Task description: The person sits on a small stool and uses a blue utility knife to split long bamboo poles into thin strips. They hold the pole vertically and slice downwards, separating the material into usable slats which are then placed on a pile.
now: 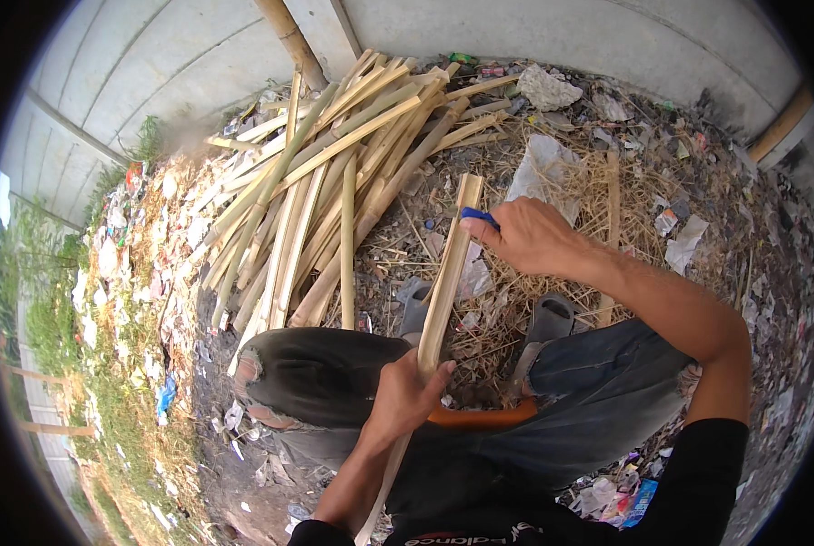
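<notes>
A long split bamboo piece, pale and hollow on its inner face, slants up and away from my lap. My left hand is closed around its lower part, and the near end runs down beside my left forearm. Near the far end, my right hand is closed on a small blue tool, which lies against the bamboo's edge. My fingers cover most of this tool, so its working part cannot be made out.
Split bamboo lengths lie in a large heap ahead and left. Litter and dry shavings cover the ground, with a rock near the concrete wall. An orange object lies between my legs, beyond which are my grey sandals.
</notes>
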`<action>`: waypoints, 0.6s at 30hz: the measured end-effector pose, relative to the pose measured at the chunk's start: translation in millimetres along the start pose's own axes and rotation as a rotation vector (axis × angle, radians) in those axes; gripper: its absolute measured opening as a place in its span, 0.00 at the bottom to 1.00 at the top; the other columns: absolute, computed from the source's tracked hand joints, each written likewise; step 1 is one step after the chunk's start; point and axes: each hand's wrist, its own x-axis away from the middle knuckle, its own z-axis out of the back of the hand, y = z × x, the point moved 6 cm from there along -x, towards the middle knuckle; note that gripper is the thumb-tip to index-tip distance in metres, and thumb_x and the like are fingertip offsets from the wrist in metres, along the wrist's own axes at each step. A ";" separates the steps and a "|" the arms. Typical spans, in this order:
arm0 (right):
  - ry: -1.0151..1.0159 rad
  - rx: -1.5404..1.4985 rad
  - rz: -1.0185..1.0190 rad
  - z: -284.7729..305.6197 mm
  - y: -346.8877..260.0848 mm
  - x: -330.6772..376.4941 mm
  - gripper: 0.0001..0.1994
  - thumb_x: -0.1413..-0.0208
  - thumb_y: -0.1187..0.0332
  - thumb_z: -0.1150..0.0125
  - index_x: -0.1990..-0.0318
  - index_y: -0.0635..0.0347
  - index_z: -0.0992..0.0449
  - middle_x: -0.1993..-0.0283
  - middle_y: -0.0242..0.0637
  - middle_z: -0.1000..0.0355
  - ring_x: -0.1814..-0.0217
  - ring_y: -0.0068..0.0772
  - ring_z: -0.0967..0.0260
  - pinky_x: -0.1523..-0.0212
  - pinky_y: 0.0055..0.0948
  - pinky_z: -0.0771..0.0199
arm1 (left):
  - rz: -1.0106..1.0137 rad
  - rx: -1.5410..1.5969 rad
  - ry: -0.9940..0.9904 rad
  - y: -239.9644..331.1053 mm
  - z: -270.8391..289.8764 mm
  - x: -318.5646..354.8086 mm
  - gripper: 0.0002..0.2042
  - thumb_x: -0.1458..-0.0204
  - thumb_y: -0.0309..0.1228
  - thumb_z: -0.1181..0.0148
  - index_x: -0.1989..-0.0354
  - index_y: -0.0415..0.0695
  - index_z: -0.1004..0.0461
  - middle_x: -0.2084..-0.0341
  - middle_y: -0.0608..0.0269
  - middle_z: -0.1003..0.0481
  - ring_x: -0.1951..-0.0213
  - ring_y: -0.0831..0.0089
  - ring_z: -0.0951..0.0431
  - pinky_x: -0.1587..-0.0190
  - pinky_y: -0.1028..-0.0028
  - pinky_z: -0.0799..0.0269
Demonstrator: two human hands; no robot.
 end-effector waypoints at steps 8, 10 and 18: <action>0.203 0.070 -0.211 44.5 67.1 -26.8 0.42 0.30 0.35 0.61 0.83 0.67 0.29 0.85 0.50 0.33 0.77 0.55 0.27 0.68 0.55 0.27 | 0.061 0.042 -0.101 10.6 -4.6 -1.7 0.15 0.37 0.38 0.36 0.58 0.34 0.24 0.78 0.65 0.24 0.74 0.83 0.27 0.70 0.74 0.30; 0.400 0.064 -0.399 97.0 148.5 -27.6 0.42 0.31 0.34 0.61 0.82 0.67 0.29 0.85 0.47 0.34 0.79 0.50 0.31 0.69 0.53 0.30 | 0.020 0.058 -0.112 6.9 -0.8 9.5 0.15 0.37 0.37 0.36 0.57 0.34 0.24 0.77 0.65 0.24 0.73 0.83 0.27 0.70 0.75 0.30; 0.293 -0.207 -0.178 80.7 71.7 7.2 0.39 0.31 0.35 0.57 0.78 0.66 0.28 0.85 0.42 0.37 0.80 0.42 0.35 0.71 0.43 0.35 | -0.051 0.180 -0.024 12.1 -1.5 -7.2 0.17 0.37 0.39 0.37 0.60 0.33 0.25 0.82 0.58 0.25 0.78 0.76 0.24 0.73 0.69 0.29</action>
